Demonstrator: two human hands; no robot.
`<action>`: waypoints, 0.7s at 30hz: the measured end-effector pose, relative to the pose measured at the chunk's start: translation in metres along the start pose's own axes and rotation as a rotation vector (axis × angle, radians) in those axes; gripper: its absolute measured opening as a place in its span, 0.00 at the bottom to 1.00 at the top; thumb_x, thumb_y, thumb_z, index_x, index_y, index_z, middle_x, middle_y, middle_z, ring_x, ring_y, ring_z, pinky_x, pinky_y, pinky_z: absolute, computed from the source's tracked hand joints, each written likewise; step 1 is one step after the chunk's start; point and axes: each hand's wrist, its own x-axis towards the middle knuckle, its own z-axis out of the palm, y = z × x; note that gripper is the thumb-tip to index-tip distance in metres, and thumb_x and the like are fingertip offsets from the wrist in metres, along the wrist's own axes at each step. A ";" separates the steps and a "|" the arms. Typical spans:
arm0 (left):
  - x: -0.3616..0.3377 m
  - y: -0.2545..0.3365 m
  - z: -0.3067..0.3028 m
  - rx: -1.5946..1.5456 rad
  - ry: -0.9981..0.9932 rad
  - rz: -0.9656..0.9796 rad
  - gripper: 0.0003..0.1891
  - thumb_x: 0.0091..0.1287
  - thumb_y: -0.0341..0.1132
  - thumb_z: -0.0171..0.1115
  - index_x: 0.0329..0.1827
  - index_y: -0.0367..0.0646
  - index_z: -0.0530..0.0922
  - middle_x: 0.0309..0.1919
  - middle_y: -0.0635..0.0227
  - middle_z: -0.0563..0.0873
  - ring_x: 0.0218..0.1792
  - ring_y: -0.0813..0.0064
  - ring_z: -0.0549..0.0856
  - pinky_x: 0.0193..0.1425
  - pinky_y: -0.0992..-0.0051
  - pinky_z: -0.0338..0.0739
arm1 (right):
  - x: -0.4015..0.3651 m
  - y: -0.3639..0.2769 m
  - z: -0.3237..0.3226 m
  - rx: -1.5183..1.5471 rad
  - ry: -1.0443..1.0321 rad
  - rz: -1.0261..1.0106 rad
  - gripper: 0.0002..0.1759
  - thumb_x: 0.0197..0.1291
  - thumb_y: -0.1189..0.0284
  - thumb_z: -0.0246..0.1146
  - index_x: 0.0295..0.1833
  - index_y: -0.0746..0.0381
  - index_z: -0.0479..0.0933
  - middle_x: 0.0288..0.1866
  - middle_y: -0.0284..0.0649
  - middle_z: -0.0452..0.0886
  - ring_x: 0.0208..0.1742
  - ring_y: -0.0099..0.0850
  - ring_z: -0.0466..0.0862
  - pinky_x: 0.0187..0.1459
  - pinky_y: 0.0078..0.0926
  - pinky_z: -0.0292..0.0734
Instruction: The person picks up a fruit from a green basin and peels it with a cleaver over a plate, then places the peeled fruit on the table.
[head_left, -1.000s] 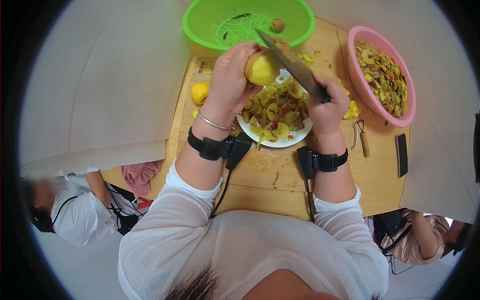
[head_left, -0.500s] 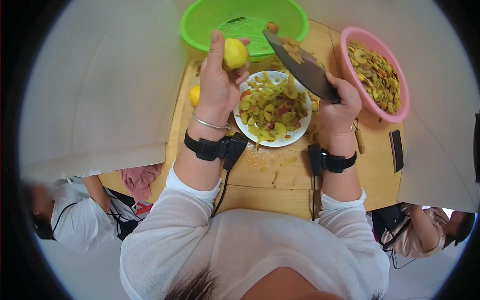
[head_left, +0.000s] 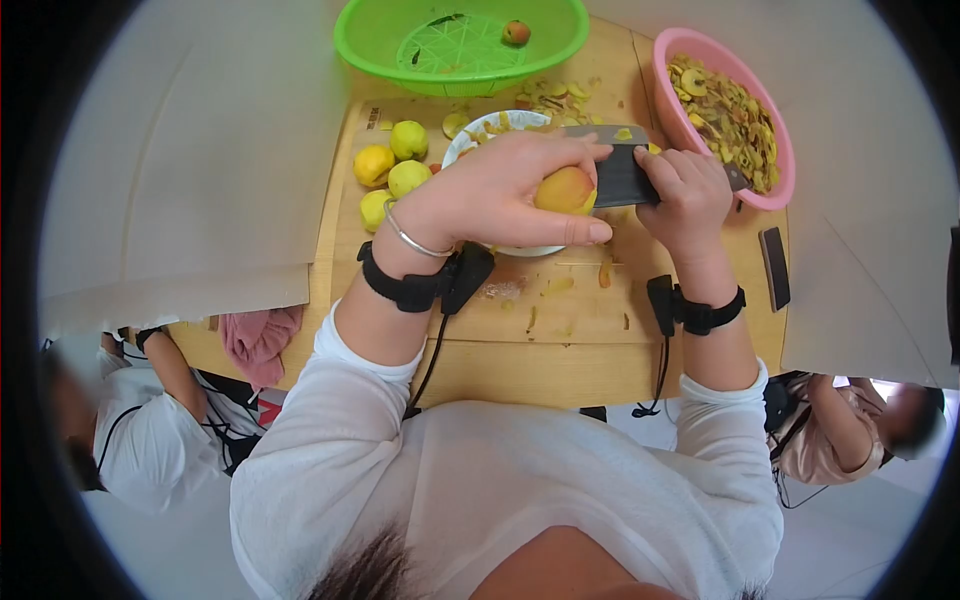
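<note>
My left hand (head_left: 510,190) is closed around a round yellow fruit (head_left: 566,191) with reddish skin on its upper side, peach- or apple-like. My right hand (head_left: 690,195) grips a broad dark cleaver (head_left: 622,180), and its blade meets the fruit's right side. The cleaver's handle is mostly hidden in my fist. Under my left hand is a white plate (head_left: 520,120) of peelings, largely covered by the hand. To its left lie several peeled yellow fruits (head_left: 409,140) on the board.
A green basket (head_left: 460,84) at the back holds one reddish fruit (head_left: 516,33). The pink basin (head_left: 664,90) at the right is full of peelings. A dark phone-like object (head_left: 774,268) and a pink cloth (head_left: 258,345) lie on the table. People sit at both sides.
The peeled yellow fruit has left my left hand, which now holds one with red skin. The cleaver has come leftward against it. The view has shifted slightly.
</note>
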 end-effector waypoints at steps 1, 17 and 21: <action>-0.001 0.000 0.001 -0.002 -0.006 -0.001 0.18 0.57 0.42 0.72 0.41 0.42 0.76 0.60 0.50 0.80 0.61 0.58 0.79 0.65 0.65 0.70 | -0.001 0.000 -0.002 0.000 -0.002 0.006 0.19 0.31 0.78 0.66 0.37 0.53 0.81 0.25 0.31 0.77 0.28 0.33 0.79 0.31 0.31 0.70; 0.000 -0.008 -0.006 0.084 -0.005 -0.267 0.25 0.58 0.50 0.73 0.44 0.37 0.76 0.52 0.51 0.83 0.51 0.59 0.83 0.58 0.68 0.73 | -0.019 0.011 -0.019 -0.063 -0.071 0.060 0.18 0.31 0.79 0.65 0.35 0.55 0.82 0.24 0.32 0.76 0.29 0.33 0.79 0.32 0.31 0.72; 0.000 -0.014 0.003 -0.056 0.043 -0.014 0.25 0.57 0.51 0.73 0.43 0.37 0.77 0.53 0.49 0.82 0.52 0.56 0.82 0.60 0.68 0.73 | -0.018 0.008 -0.018 -0.062 -0.064 0.044 0.18 0.31 0.79 0.65 0.35 0.55 0.82 0.24 0.32 0.76 0.29 0.33 0.79 0.32 0.31 0.71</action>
